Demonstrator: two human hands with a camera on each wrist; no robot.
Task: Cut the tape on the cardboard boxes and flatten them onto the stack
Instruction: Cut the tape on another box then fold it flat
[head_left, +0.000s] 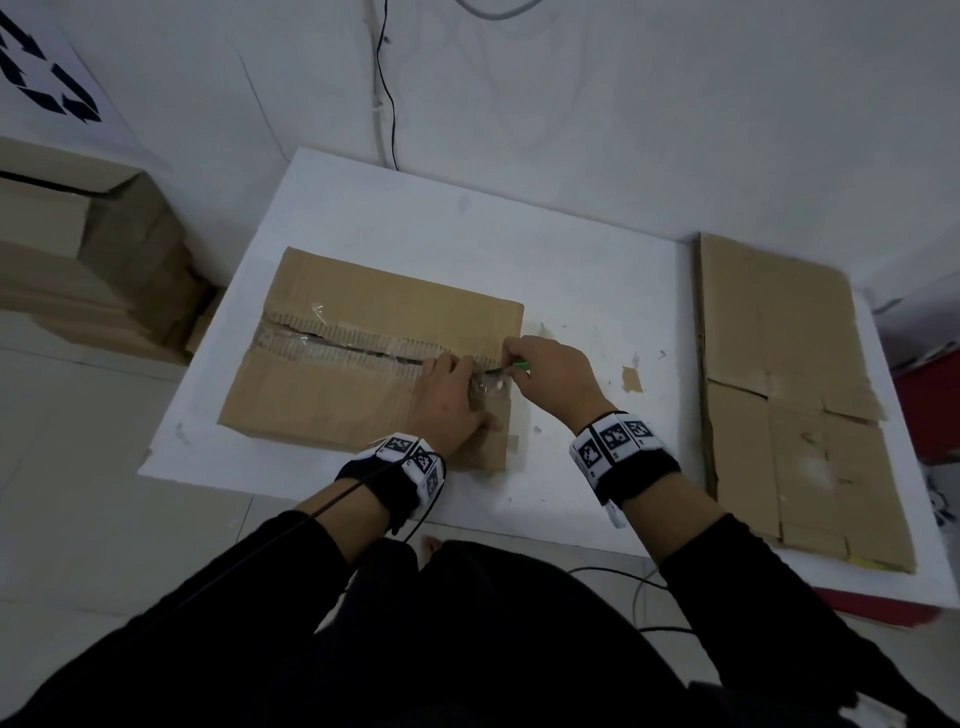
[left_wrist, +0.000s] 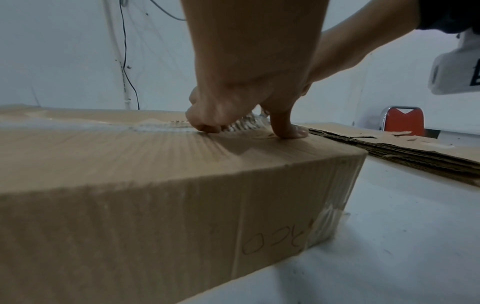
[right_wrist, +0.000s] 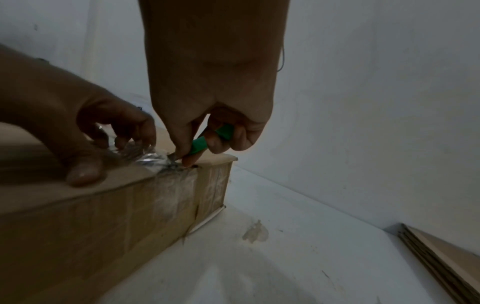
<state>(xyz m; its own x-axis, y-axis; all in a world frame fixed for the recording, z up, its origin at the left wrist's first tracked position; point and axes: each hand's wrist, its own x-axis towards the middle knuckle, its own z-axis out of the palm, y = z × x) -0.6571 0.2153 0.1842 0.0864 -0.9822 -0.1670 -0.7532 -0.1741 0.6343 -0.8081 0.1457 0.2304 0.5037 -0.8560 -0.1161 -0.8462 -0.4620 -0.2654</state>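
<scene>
Tape (head_left: 488, 383) bunches at the box (head_left: 332, 395) edge; right hand (head_left: 553, 374) grips the cutter (right_wrist: 211, 139), whose blade may slip toward the left hand (head_left: 447, 400) fingers (right_wrist: 83, 172) pressing beside it.

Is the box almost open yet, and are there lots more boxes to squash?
Done: flattened boxes already lie stacked on the table's right side. In hand: the right hand holds a green cutter at the box's right edge, on the clear tape, while the left hand presses the top down. Left: this box isn't flattened yet, and more cardboard waits at the far left.
</scene>
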